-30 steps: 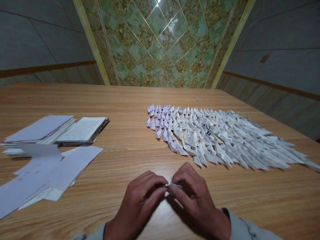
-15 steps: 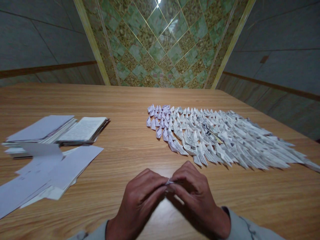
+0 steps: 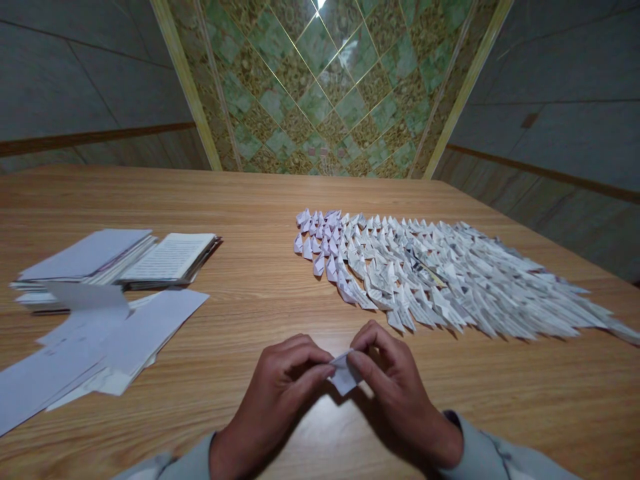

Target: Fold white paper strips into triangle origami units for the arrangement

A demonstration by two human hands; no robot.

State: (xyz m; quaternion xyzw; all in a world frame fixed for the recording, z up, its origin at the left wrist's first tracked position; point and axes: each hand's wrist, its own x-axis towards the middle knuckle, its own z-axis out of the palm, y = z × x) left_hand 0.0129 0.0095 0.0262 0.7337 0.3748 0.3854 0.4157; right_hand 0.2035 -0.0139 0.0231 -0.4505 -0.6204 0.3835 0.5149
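Observation:
A small folded white paper piece [image 3: 344,375] is pinched between my two hands just above the wooden table [image 3: 280,200], near its front edge. My left hand [image 3: 280,393] grips the paper's left side with fingers curled. On the paper's right side my right hand [image 3: 395,387] is closed with thumb and fingertips. Both grey sleeves show at the bottom of the view. Beyond my right hand lies a wide spread of several small folded paper boats [image 3: 430,273] in rows.
Loose white sheets [image 3: 100,347] lie at the left front. Behind them sit stacked papers and an open booklet [image 3: 170,257]. Grey tiled walls and a green patterned panel rise behind the table's far edge.
The paper piece has opened out from a thin sliver between my fingertips into a visible small folded shape. My hands have shifted slightly away from me; nothing else moved.

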